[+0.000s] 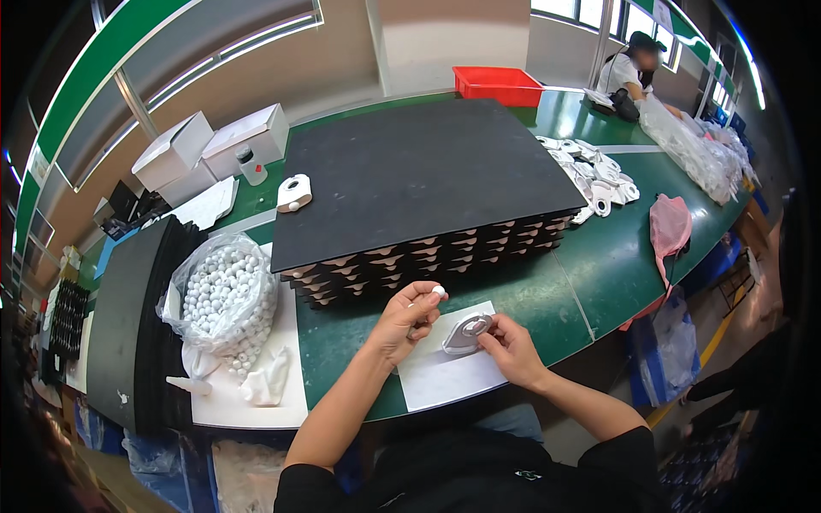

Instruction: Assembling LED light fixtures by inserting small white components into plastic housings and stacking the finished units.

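My left hand (405, 323) is closed, pinching a small white ball (440, 291) between thumb and fingertips; its other fingers are curled in. In my right hand (513, 350) is a white-and-grey oval plastic part (465, 335), gripped by its right edge and tilted up. Both hands are over a white sheet of paper (436, 386) at the table's near edge. Left of them, a clear plastic bag (263, 301) stands full of white balls (218, 286), some spilling at its lower side. A similar white part (295, 190) rests on the big black stack's left edge.
A tall stack of black trays (428, 171) holding pale parts fills the table's middle. White parts (594, 175) lie heaped to its right. Farther off are a red bin (498, 85), white boxes (248, 138), a small bottle (251, 167), a pink bag (670, 227) and a seated person (631, 73).
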`<act>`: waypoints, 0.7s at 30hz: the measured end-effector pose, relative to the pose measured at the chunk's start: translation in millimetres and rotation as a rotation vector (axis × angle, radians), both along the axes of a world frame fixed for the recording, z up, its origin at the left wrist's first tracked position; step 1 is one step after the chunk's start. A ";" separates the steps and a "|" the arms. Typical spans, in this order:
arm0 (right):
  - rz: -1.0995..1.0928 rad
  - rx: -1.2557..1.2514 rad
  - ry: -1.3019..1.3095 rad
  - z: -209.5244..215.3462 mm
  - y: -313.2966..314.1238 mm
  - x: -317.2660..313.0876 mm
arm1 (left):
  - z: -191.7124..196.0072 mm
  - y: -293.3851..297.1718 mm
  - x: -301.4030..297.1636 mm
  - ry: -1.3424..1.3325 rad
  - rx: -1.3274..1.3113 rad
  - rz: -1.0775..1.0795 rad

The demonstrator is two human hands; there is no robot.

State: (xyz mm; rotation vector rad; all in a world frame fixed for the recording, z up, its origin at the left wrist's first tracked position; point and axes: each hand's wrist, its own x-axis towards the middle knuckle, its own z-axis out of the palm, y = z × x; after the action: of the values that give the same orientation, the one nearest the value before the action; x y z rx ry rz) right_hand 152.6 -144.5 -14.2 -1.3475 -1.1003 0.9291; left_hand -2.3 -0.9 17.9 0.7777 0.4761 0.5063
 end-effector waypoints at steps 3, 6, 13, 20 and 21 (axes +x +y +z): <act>0.011 0.043 -0.183 7.8 -0.4 -4.4 | -0.5 -0.3 -0.3 0.003 -0.010 -0.016; 0.007 0.027 -0.255 10.1 -1.1 -5.8 | 1.8 -2.1 0.2 0.006 -0.025 -0.026; -0.067 0.028 -0.129 8.8 -2.8 -3.7 | 7.0 -3.3 1.0 0.015 -0.018 -0.032; -0.008 0.147 -0.538 17.1 -1.0 -11.1 | 5.9 -2.2 0.6 0.006 -0.003 -0.021; 0.011 0.162 -0.591 17.0 -0.7 -11.7 | 4.5 -1.6 0.2 0.004 0.000 -0.020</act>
State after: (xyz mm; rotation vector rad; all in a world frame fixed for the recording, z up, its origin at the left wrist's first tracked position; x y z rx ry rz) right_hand 140.9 -145.1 2.8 -1.5210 -1.5901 0.4351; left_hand -2.1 -2.5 22.5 0.7832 0.4714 0.4861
